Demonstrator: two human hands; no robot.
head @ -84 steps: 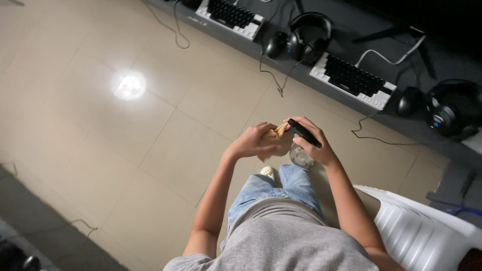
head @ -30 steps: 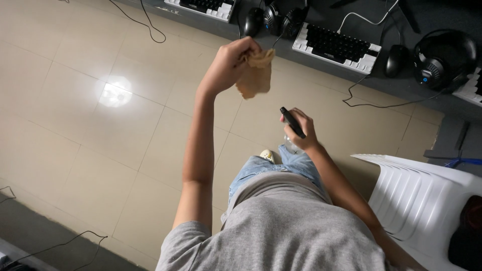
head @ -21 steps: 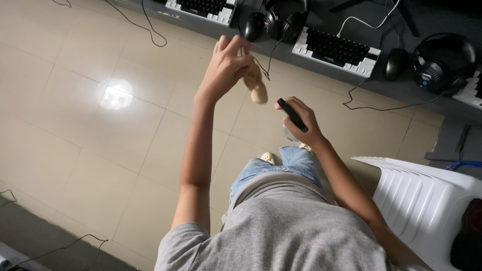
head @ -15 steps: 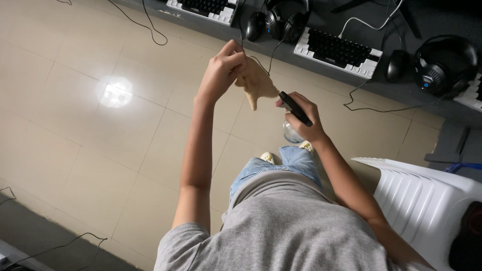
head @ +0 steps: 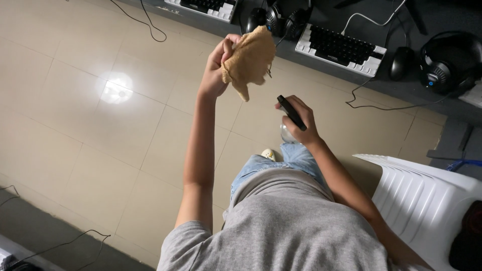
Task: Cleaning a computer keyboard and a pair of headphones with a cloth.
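two hands are at work above a tiled floor [head: 75, 150], seen from a head camera looking straight down the person's grey shirt and jeans. the left hand [head: 217, 70] is raised, its fingers pinched closed on the upper edge of a crumpled tan cloth [head: 249, 59], which hangs free in the air with one corner drooping downward. the right hand [head: 297, 123] is held lower, just beside and below the cloth but apart from it, wrapped around a spray bottle [head: 290, 114] whose black trigger head lies across the fingers; the clear body below is mostly hidden by the hand, and its nozzle direction cannot be told. along the far edge of the floor runs a dark desk [head: 452, 15] carrying a white-framed keyboard [head: 341, 49], a black mouse [head: 401, 62] and headphones [head: 444, 62], with a second keyboard [head: 203, 6] toward the far left corner. a white plastic chair [head: 427, 200] stands at the right edge. judged from this pose, the step in hand is readying the cloth for wetting; the next move would call for bringing nozzle and cloth face to face before squeezing the trigger.
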